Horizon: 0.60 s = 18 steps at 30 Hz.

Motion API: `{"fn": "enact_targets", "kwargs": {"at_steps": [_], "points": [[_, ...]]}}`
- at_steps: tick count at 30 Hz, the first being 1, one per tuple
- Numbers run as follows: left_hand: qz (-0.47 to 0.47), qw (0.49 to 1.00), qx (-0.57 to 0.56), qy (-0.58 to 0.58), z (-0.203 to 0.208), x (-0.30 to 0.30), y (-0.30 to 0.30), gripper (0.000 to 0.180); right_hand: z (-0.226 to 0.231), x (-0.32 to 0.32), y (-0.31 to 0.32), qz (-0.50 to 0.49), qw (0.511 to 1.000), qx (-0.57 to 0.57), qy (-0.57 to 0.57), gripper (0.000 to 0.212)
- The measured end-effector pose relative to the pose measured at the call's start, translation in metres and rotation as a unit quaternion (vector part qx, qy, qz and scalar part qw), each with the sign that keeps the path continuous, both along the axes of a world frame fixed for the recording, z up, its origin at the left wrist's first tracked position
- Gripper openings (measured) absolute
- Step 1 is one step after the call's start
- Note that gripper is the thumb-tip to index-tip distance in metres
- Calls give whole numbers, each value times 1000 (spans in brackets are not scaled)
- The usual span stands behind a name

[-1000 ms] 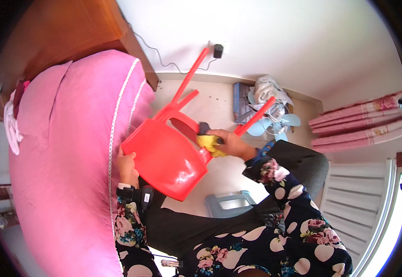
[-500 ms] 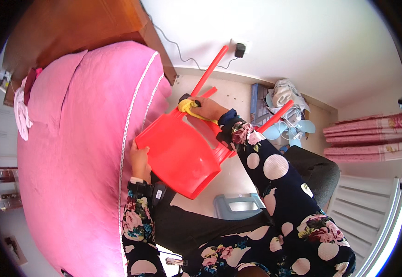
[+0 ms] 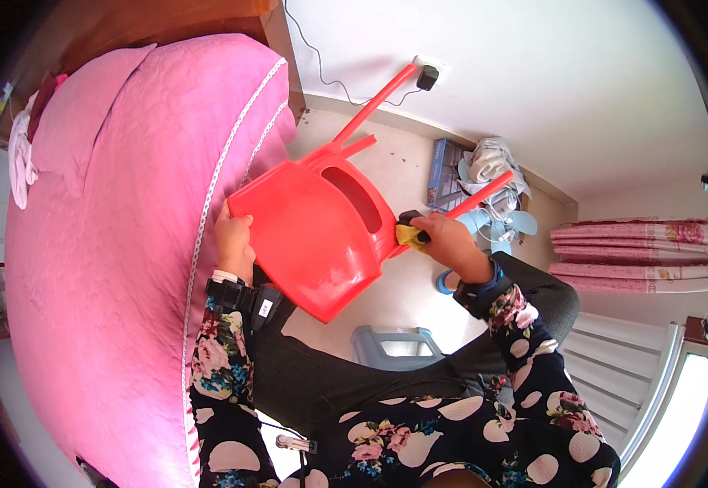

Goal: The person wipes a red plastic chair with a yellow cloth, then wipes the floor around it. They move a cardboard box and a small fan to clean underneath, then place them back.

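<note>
Red plastic chair [image 3: 313, 236] tipped over lap beside pink bed [image 3: 102, 244], legs pointing away; left hand [image 3: 234, 236] grips seat's left edge closed, right hand [image 3: 443, 240] pinches yellow cloth [image 3: 408, 234] against right edge.

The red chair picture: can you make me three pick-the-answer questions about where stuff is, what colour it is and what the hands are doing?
1. Where is the pink bed?
A. at the person's left
B. at the person's right
C. behind the fan

2. What colour is the cloth?
A. blue
B. yellow
C. white

3. How is the red chair kept?
A. standing on the floor
B. lying on the bed
C. held up, tipped

Answers: 1 A, it fills the left side. 2 B, yellow shows in the right hand. 3 C, the left hand grips its edge, legs pointing away.
</note>
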<state>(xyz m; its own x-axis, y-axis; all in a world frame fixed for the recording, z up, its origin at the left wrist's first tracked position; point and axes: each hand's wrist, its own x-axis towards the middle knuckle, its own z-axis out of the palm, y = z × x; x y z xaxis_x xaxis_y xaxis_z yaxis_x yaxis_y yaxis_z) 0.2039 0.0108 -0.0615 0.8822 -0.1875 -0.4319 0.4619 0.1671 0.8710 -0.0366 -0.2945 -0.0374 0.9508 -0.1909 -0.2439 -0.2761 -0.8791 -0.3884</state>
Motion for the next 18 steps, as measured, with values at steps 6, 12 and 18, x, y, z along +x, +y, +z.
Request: {"fn": "enact_targets", "kwargs": {"at_steps": [6, 12, 18], "points": [[-15, 1000, -5, -26, -4, 4, -2, 47, -10, -5, 49, 31, 984, -6, -176, 54], [-9, 999, -8, -31, -4, 3, -5, 46, -7, -5, 4, -130, 978, -139, -90, 39], [-10, 999, 23, -34, -9, 7, -5, 47, -18, -23, 29, 62, 978, -66, -186, 43]]}}
